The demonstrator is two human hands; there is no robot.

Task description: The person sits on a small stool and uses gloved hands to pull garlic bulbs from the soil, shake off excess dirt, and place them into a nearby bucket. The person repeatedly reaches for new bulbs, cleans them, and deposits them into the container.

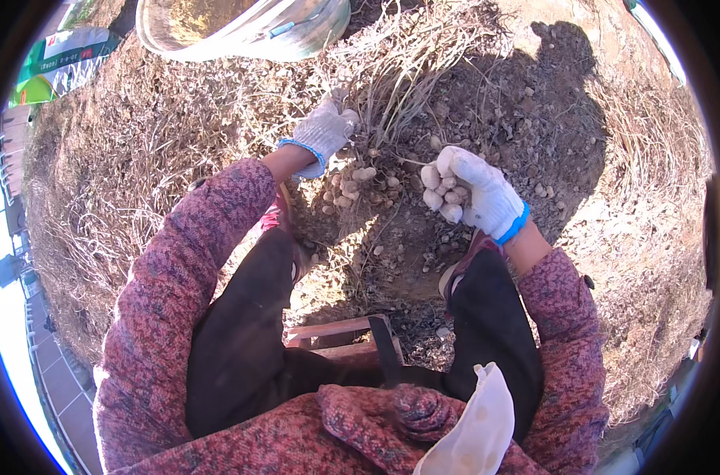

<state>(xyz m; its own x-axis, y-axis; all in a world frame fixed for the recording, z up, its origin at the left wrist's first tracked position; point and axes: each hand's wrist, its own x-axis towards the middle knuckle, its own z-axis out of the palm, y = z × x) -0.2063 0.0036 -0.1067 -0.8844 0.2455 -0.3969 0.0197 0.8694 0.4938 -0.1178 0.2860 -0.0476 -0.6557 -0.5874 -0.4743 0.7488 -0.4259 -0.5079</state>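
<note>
My right hand, in a white knit glove with a blue cuff, is closed around several peanut pods. My left hand, gloved the same way, is at the base of a bundle of dry peanut plants; whether its fingers grip the stems cannot be told. More pods lie below and beside the left hand, close to the plants' roots. Loose pods are scattered on the dirt between my feet.
A large translucent tub stands beyond my left hand, with a blue-handled tool at its side. Printed sacks lie at the upper left. A low wooden stool is beneath me. Dry vines cover the ground on the left.
</note>
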